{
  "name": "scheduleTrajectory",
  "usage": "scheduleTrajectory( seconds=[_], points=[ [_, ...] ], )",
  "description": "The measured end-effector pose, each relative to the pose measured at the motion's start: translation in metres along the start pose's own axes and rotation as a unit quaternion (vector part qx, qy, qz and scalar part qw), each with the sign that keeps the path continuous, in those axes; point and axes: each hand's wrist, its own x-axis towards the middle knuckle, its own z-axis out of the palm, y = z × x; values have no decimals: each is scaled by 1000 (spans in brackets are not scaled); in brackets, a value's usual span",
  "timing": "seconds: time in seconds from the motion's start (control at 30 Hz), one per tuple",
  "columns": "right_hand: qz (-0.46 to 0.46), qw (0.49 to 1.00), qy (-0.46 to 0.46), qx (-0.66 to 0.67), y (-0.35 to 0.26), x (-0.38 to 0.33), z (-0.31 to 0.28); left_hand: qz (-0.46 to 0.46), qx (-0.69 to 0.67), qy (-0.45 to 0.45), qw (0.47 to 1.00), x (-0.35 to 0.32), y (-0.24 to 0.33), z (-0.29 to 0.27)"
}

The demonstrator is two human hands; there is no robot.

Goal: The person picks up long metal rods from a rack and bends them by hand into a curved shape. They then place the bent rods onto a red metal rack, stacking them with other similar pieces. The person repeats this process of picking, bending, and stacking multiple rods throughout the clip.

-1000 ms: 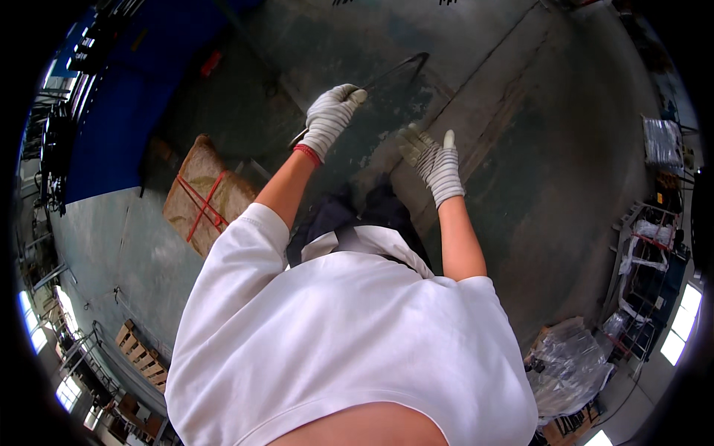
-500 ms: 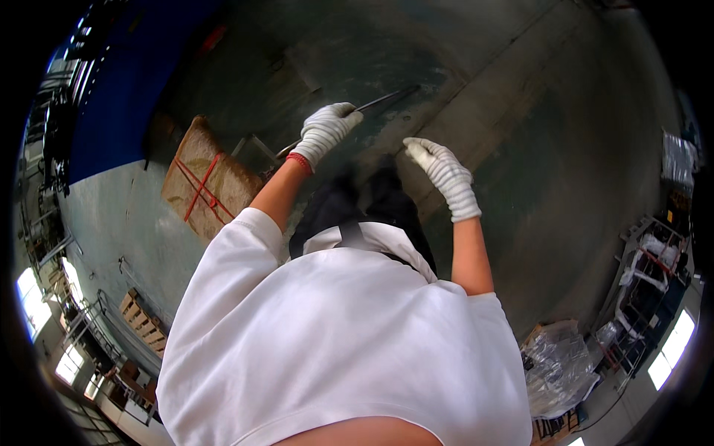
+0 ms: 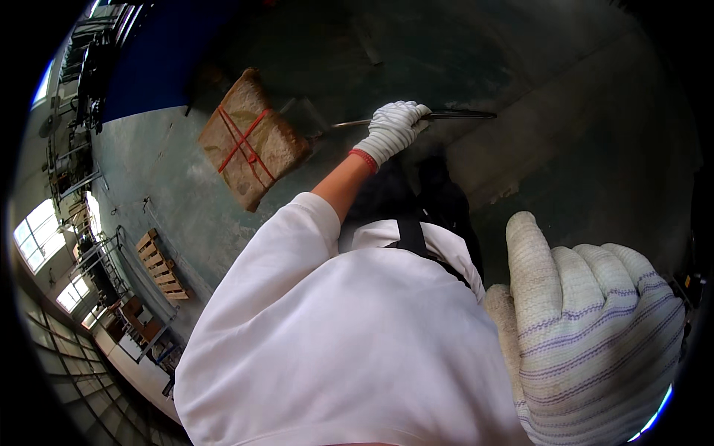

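1. Around the work, I have a brown block (image 3: 279, 152) bound with crossed red cord on the floor (image 3: 175, 189), just beyond the left end of the rod (image 3: 465, 115); a small, blurred frame (image 3: 306, 111) shows beside it.
2. A blue panel (image 3: 160, 67) borders the floor at its far left corner, and a slatted wooden pallet (image 3: 162, 267) sits toward the floor's left edge, well apart from the rod.
3. What blocks my view is the right hand (image 3: 595, 342), raised close to the camera in a striped white glove: it covers the near right part of the floor.
4. The rod is in the left hand (image 3: 398, 128), in front of the dark trousers (image 3: 383, 193); I cannot tell its height over the floor.
5. Its long axis runs crosswise to the body, almost level from left to right. One end points toward the block, the darker end toward the person's right; blur hides that tip's shape.
6. The left fingers are wrapped around the rod. On the right, one finger stands up straight; I cannot tell whether the others are closed.
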Motion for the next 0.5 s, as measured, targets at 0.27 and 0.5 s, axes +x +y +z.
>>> scheduleTrajectory(
  seconds=[0.27, 0.5],
  points=[
    [-32, 999, 2, -17, -15, 2, -2, 8, 9, 62, 998, -19, -19, 2],
    [-32, 987, -149, 48, 3, 32, 31, -3, 19, 67, 998, -34, -8, 14]
  ],
)
